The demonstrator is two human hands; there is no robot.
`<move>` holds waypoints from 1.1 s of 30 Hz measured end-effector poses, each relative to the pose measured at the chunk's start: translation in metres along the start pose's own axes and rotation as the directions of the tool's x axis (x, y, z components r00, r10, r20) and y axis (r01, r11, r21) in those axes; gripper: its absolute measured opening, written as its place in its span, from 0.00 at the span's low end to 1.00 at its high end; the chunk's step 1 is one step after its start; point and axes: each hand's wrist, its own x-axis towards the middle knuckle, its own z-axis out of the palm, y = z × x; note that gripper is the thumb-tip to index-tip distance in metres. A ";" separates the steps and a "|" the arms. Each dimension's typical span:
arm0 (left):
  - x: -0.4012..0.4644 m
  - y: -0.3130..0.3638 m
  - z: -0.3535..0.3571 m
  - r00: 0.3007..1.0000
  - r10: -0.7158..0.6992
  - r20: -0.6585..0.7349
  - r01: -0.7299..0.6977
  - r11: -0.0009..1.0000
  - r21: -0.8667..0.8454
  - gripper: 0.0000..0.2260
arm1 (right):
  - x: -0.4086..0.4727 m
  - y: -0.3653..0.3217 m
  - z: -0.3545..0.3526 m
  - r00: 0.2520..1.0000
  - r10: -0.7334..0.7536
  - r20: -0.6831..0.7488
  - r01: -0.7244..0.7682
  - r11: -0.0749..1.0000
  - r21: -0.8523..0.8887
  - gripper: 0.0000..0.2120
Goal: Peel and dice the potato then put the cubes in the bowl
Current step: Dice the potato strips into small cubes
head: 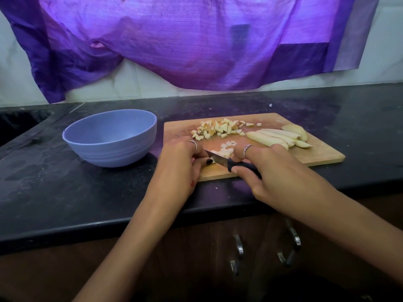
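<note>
A wooden cutting board [322, 152] lies on the black counter. At its far side sits a pile of diced potato cubes [220, 129], with a few fresh cubes [226, 148] nearer me. Long peeled potato strips [279, 137] lie on the board's right part. My right hand [274, 171] grips a black-handled knife [239, 165], blade pointing left and down onto the board. My left hand [181, 164] pinches a small potato piece [213, 159] against the blade; most of that piece is hidden. A blue bowl [113, 138] stands left of the board, nothing visible inside.
The black counter [65, 192] runs left to right, with a sink recess [19, 125] at the far left. A purple cloth [185, 44] hangs on the tiled wall behind. Cabinet doors with metal handles [238, 247] are below the counter's front edge.
</note>
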 end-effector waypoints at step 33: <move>0.037 0.000 0.013 0.999 0.036 0.007 -0.037 0.982 0.183 0.09 | 0.001 0.066 -0.039 0.995 -0.048 -0.092 0.026 0.975 -0.220 0.13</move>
